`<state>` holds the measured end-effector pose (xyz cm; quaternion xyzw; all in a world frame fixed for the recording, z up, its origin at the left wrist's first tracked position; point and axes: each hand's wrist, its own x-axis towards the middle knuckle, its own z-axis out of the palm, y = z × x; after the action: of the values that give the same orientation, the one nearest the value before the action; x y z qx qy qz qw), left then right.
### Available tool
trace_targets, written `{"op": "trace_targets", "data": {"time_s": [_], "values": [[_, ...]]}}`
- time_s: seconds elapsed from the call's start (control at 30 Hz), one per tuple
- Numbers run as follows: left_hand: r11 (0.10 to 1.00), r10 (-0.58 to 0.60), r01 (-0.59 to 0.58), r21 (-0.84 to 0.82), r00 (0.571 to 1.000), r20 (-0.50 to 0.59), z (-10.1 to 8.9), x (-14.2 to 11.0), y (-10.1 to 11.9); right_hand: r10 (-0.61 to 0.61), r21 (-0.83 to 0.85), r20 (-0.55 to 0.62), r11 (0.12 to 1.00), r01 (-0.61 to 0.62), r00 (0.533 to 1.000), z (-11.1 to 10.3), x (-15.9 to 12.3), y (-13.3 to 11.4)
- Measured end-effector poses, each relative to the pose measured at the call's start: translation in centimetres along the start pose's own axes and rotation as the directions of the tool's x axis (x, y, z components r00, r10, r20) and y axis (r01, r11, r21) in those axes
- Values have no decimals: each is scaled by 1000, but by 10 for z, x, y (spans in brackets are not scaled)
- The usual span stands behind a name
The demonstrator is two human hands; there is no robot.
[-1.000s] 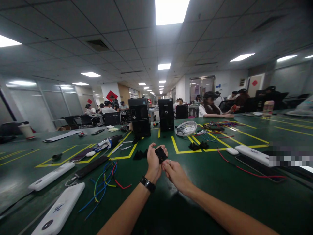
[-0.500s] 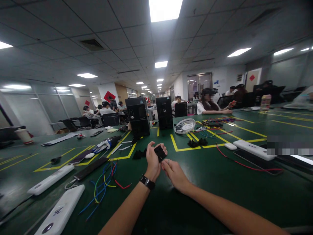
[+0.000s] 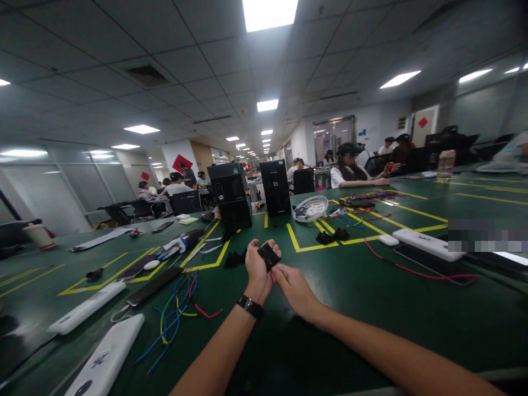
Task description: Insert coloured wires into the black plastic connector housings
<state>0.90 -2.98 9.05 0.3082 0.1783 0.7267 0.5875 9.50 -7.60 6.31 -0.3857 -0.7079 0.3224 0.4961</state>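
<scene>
Black piece (image 3: 268, 256) sits in the grasp of the left hand (image 3: 256, 269), above the table (image 3: 289, 352), with the right hand (image 3: 296, 289) meeting it at its 5 o'clock corner. From the hands, the table runs bare on both sides of the right forearm, its near edge showing at 5 o'clock, with dark parts (image 3: 236, 259) close by at 9, coloured wires (image 3: 176, 316) at 8 and black towers (image 3: 275, 188) at 11 and 12. Left fingers are curled tight around the piece; right fingers are pinched together at its corner, though I cannot tell whether anything small is between them.
</scene>
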Motion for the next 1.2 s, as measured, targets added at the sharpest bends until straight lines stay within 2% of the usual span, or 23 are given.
{"op": "trace_targets", "data": {"time_s": [0.1,0.17,0.27,0.37,0.47,0.57,0.63,0.8,0.87,0.97,1.03,1.2], "values": [[996,-80,78,-52,996,-49,0,0,1,13,53,-9,999,-13,1000,8,0,3],[998,-63,62,-25,997,-33,-2,2,3,22,74,12,997,-23,1000,8,1,2],[997,49,-52,57,997,53,-5,4,5,78,90,46,993,-82,996,2,3,-2],[980,154,-169,109,979,131,-6,4,7,129,106,37,986,-132,991,-6,2,-9],[958,221,-244,148,962,160,-2,0,11,90,54,5,995,-90,996,-12,-1,-15],[949,241,-272,159,952,189,2,-4,13,26,-33,17,999,-25,1000,-13,-5,-12],[964,209,-233,131,962,174,4,-6,12,12,-36,32,999,-11,999,-12,-5,-6],[999,39,-40,24,999,36,3,-8,3,27,87,57,996,-32,998,0,-6,5],[1000,22,-23,17,1000,20,1,-6,-1,44,90,51,995,-49,998,7,-6,5],[999,33,-34,36,999,27,-1,-4,-3,29,-32,-37,999,-30,999,14,-7,4],[999,4,-5,36,1000,28,-1,-4,-2,-2,-99,-56,995,-4,998,11,-7,2],[996,-80,80,26,997,15,0,-5,2,-20,-55,57,998,23,998,-11,-5,-4]]}}
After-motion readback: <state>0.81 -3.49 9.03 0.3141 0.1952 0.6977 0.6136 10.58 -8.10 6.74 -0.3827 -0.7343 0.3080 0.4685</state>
